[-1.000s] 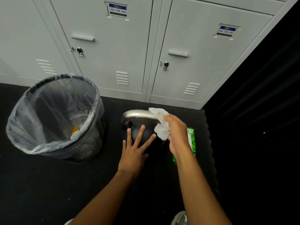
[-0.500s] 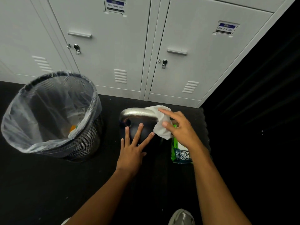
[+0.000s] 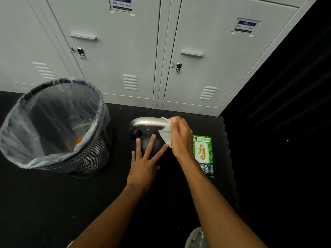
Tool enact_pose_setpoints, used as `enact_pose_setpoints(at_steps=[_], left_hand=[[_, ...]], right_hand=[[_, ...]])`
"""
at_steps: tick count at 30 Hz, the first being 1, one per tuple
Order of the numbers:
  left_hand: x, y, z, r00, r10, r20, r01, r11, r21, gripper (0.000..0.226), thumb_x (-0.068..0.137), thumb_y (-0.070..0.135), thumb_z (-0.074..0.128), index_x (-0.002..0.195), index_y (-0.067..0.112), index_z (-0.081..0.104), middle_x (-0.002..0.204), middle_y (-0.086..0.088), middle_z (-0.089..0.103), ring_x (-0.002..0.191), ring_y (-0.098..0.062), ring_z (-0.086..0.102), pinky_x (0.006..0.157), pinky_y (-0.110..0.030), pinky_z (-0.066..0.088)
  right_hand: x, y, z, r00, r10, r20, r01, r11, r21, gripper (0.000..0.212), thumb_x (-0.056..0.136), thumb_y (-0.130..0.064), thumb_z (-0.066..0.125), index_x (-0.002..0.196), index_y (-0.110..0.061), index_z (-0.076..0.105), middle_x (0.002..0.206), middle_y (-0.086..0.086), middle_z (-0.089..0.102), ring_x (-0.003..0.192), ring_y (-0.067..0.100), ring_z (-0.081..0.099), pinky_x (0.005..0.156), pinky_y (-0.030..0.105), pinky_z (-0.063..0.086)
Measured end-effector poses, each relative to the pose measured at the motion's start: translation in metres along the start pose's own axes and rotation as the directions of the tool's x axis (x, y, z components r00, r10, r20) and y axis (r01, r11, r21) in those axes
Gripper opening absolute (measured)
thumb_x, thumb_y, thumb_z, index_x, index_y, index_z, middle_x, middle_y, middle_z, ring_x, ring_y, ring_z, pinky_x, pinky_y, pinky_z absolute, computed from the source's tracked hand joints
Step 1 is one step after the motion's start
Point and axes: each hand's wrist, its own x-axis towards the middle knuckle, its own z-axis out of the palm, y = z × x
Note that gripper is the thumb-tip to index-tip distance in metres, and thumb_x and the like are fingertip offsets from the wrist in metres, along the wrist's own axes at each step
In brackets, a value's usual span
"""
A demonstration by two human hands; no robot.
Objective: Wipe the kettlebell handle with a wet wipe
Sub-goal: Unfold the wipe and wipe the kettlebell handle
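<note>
Two hands on a kettlebell, one of them holding the wipe

Two bare hands work over a black kettlebell (image 3: pixel 150 144) standing on the dark floor mat (image 3: pixel 53 203) near the centre of the head view. Its silver handle (image 3: pixel 146 123) arches across the top. The right hand (image 3: pixel 180 138) is closed around a white wet wipe (image 3: pixel 165 136), pinching it against the handle's right end, at about three o'clock on the arch; the wipe wraps over the metal there and hangs down toward the bell's body. The left hand (image 3: pixel 144 161) lies flat and open on the dark body, fingers spread and pointing toward twelve o'clock, gripping nothing.

At three o'clock from the kettlebell, just beside the right wrist, a green pack of wipes (image 3: pixel 203 154) lies flat on the mat. At nine o'clock stands a black mesh bin (image 3: pixel 86 158), lined with a clear plastic bag (image 3: pixel 19 145), something orange showing inside. Grey lockers (image 3: pixel 125 51) run across the twelve o'clock side. At six o'clock, low in the frame, the toe of a grey shoe (image 3: pixel 196 238) shows.
</note>
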Motion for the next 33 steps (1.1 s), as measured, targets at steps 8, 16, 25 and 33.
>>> enact_pose_setpoints(at_steps=[8,16,25,33], left_hand=[[-0.001,0.001,0.000,1.000,-0.005,-0.008,0.005,1.000,-0.021,0.095,0.101,0.033,0.055,0.147,0.060,-0.023,0.158,0.013,-0.042,0.144,-0.041,-0.039,0.122,-0.062,0.004],[-0.001,0.001,-0.001,1.000,-0.009,-0.022,0.008,0.999,-0.031,0.102,0.099,0.032,0.058,0.140,0.063,-0.030,0.157,0.014,-0.044,0.144,-0.040,-0.039,0.122,-0.062,0.004],[-0.001,0.002,-0.001,1.000,-0.005,-0.019,0.004,1.000,-0.021,0.096,0.099,0.030,0.058,0.148,0.059,-0.020,0.157,0.012,-0.044,0.144,-0.041,-0.038,0.122,-0.061,0.005],[-0.002,0.003,-0.005,1.000,-0.021,0.023,0.021,0.999,-0.028,0.094,0.101,0.031,0.054,0.147,0.060,-0.023,0.153,0.013,-0.049,0.143,-0.040,-0.040,0.122,-0.061,0.002]], right_hand=[[0.026,0.000,-0.016,0.880,0.438,0.185,-0.455,0.888,0.064,0.037,0.098,-0.043,0.037,0.085,-0.032,0.070,0.093,0.008,0.070,0.096,0.031,0.066,0.088,0.043,0.053],[-0.002,-0.008,-0.003,0.990,0.097,0.105,-0.096,0.995,-0.013,0.044,0.104,-0.042,0.026,0.141,-0.037,0.051,0.155,-0.006,0.042,0.148,0.017,0.027,0.120,0.036,0.023],[-0.020,0.015,0.003,0.998,0.059,0.014,-0.061,0.982,0.179,0.037,0.102,-0.055,0.023,0.134,-0.064,0.040,0.152,-0.012,0.038,0.138,0.005,0.039,0.115,0.042,0.036],[0.025,-0.008,-0.012,0.925,0.299,0.234,-0.283,0.954,-0.099,0.046,0.104,-0.042,0.020,0.145,-0.048,0.041,0.162,0.002,0.031,0.150,0.027,0.021,0.122,0.049,0.019]])
